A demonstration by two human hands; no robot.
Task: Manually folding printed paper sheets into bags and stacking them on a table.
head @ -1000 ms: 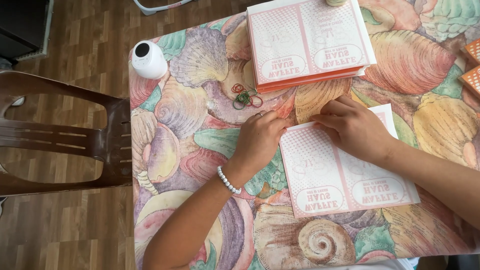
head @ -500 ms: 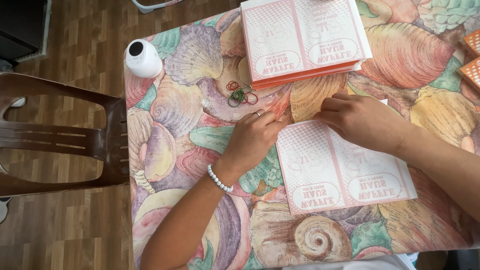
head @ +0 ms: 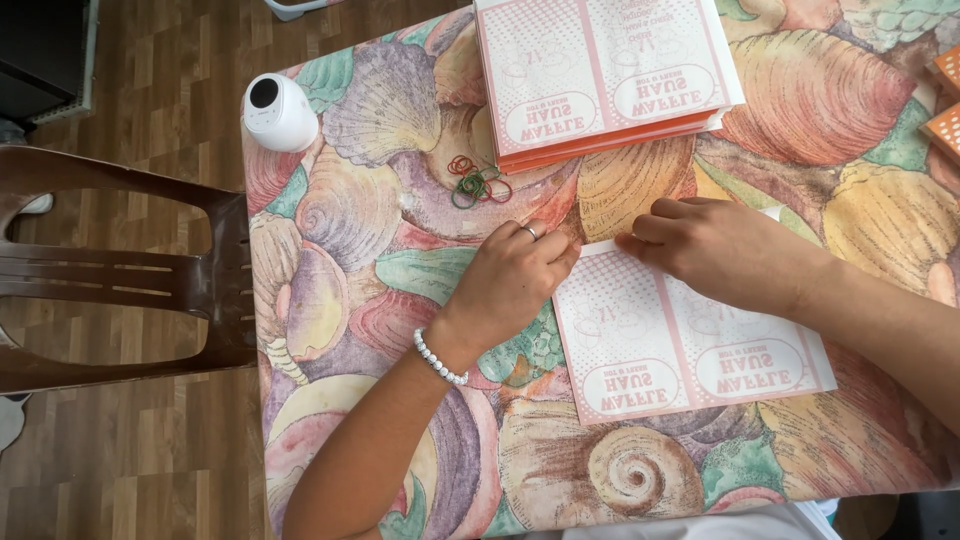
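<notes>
**Both hands at the far edge of a flat paper sheet**

Both hands rest on the far edge of a flat pink-and-white printed paper sheet (head: 690, 345) lying on the table. The left hand (head: 510, 280), wearing a ring and a white bead bracelet (head: 440, 358) at the wrist, presses its fingertips down at the sheet's far left corner, fingers curled and close together, nothing clamped between them. The right hand (head: 730, 250) lies over the sheet's far edge just to the right, its fingertips pinching a narrow folded strip of that edge. Hands sit near each other, a small gap between them, and the sheet spreads out from under them toward the near side.

Farther off, beyond the hands, lies a stack of matching pink-and-white printed sheets with orange edges (head: 605, 75). Left of that stack, a small heap of red and green rubber bands (head: 475, 182) sits on the shell-patterned tablecloth (head: 350, 230). A white rounded device with a dark lens (head: 278, 112) stands at the far left corner of the table. A brown plastic chair (head: 120, 270) stands on the wooden floor to the left. Orange patterned pieces (head: 945, 100) show at the far right edge.
</notes>
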